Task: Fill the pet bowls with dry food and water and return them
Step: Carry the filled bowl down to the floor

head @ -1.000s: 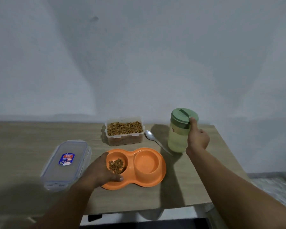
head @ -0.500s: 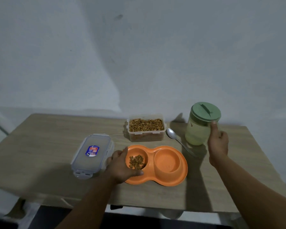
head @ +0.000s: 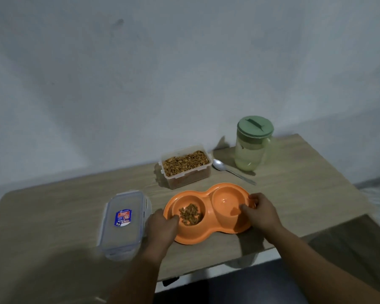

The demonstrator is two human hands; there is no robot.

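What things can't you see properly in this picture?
- Water in the right cup of the orange double bowl: head view, too dim to tell if any is there.
- Near rim of the bowl: covered by the left hand and right hand.
- Small print on the lid label: too blurry.
- How full the green-lidded jug is: its cloudy wall hides the level.
- Table legs: below the tabletop, out of sight.

forearms cut off below, lid label blurred
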